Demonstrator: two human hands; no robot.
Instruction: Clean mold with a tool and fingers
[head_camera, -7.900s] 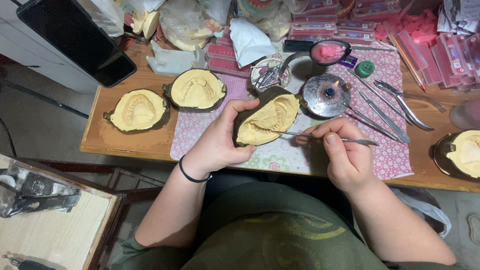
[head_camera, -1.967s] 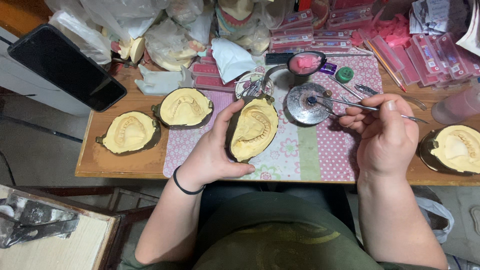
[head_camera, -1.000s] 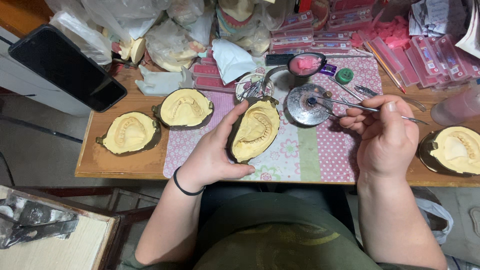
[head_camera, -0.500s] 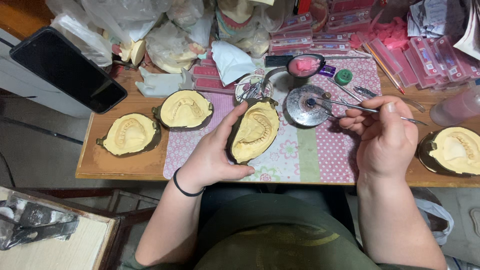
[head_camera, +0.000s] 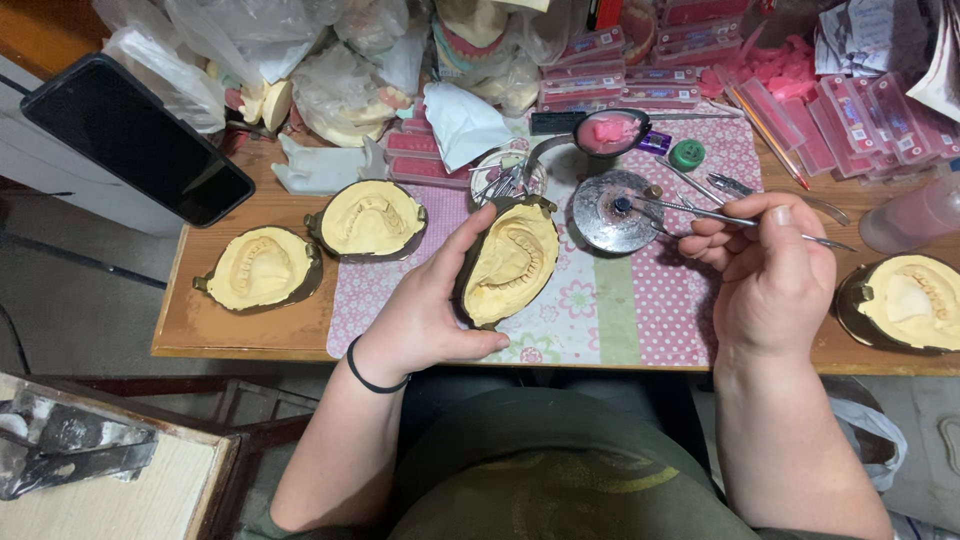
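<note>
The plaster mould (head_camera: 508, 263) sits tilted on edge in my left hand (head_camera: 430, 310), thumb over its top rim and fingers clamped under the lower edge, just above the patterned cloth (head_camera: 620, 310) at the middle of the bench (head_camera: 200, 320). My right hand (head_camera: 770, 275), at 3 o'clock from the mould, is pinched shut on a thin metal tool (head_camera: 700, 212) whose tip rests in the small round metal dish (head_camera: 615, 212) at 1 o'clock. I judge the grip on the mould the weak point: it rests on fingertips only, so a slip would drop it on the bench and chip the tooth ridge. Whatever the tool lifts could drip on the cloth on the way across. A careless elbow could push the mould (head_camera: 905, 305) at 3 o'clock off the near edge. Two more moulds (head_camera: 372, 218) (head_camera: 258, 270) lie at 9 o'clock, and a black phone (head_camera: 135, 140) lies at 10.
</note>
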